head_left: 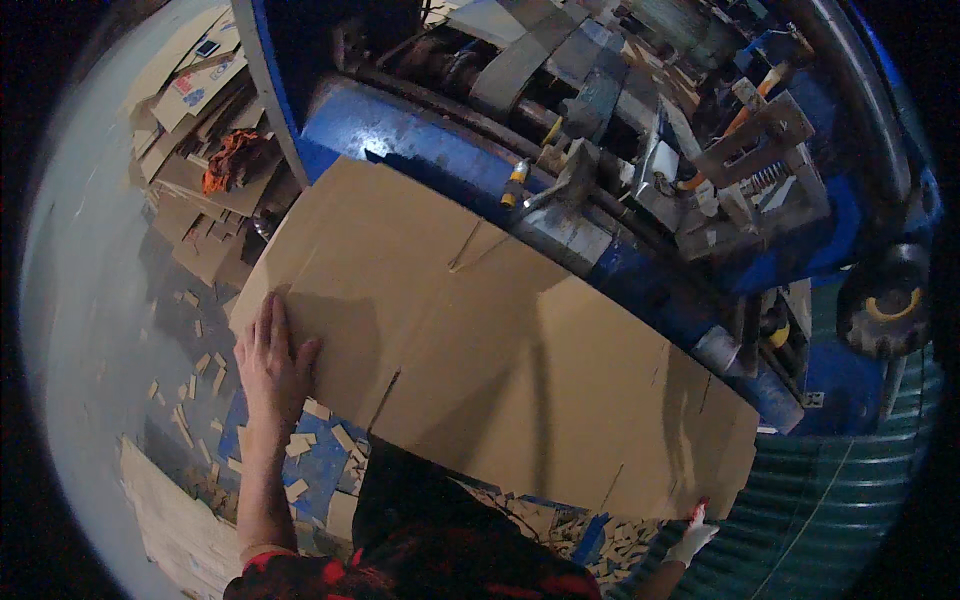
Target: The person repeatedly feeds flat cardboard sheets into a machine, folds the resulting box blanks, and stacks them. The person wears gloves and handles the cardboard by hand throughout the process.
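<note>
A large brown cardboard sheet with short slots in its edges and crease lines spans the middle, tilted down to the right. My bare left hand lies flat on its near left end, fingers stretched out and thumb apart. At the near right corner my right hand, in a whitish glove with red at the fingertips, grips the sheet's edge; part of the fingers is hidden. The sheet's far edge lies along the blue machine.
Flat cardboard pieces are stacked at the far left, with an orange cloth and a phone on them. Cardboard scraps litter the floor. Rollers, metal parts and a yellow-banded fitting line the machine. Green corrugated sheeting stands right.
</note>
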{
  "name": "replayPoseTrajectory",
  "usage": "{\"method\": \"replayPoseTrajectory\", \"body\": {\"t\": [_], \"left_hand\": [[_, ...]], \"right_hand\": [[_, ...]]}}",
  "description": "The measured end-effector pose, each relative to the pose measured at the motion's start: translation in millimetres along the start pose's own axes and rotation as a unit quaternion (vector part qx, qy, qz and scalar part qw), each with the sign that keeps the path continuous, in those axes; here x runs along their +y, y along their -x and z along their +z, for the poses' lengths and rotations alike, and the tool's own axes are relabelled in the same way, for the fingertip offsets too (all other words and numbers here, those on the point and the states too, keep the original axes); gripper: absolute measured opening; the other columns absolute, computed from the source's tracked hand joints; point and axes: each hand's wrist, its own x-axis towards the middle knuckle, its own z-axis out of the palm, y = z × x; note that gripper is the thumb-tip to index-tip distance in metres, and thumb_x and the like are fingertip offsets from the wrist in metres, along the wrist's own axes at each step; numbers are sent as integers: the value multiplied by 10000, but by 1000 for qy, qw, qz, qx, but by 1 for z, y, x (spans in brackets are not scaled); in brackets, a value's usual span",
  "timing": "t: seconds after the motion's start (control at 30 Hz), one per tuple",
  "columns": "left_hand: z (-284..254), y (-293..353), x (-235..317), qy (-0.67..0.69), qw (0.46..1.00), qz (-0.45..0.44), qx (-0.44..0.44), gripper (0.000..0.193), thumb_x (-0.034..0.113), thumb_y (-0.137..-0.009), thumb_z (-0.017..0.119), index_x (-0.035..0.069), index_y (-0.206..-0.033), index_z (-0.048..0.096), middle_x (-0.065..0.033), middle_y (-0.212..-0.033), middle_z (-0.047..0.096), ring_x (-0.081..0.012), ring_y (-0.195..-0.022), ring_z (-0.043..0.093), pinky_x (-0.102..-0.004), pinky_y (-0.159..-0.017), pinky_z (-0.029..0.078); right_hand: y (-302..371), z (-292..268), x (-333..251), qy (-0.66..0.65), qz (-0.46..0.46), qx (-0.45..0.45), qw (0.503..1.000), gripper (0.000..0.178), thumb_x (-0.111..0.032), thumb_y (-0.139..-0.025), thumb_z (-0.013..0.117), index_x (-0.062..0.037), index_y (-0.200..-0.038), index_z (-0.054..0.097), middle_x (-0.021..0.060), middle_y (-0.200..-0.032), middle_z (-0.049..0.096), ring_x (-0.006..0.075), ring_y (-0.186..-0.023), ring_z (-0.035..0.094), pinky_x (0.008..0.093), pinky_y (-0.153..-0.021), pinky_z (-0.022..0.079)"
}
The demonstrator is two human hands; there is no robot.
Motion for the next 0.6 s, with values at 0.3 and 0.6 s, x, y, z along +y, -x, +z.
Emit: {"method": "replayPoseTrajectory", "body": {"t": [0.3,0.6], "left_hand": [[-16,13,12,56,996,-65,28,629,233,-651,779,35,-1183,509,-121,-1263,468,-362,-1131,438,-469,-928,386],[-70,41,33,598,798,72,-28,710,164,-649,821,28,-1251,469,-116,-1170,564,-296,-1015,578,-402,-902,442]], "right_hand": [[30,-24,-17,-314,134,-181,922,427,-387,-850,619,-44,-1089,530,68,-912,613,143,-460,504,254,-347,361],[38,1,-19,-472,96,-143,865,269,-253,-925,535,-17,-1051,559,74,-968,618,175,-816,598,345,-693,513]]}}
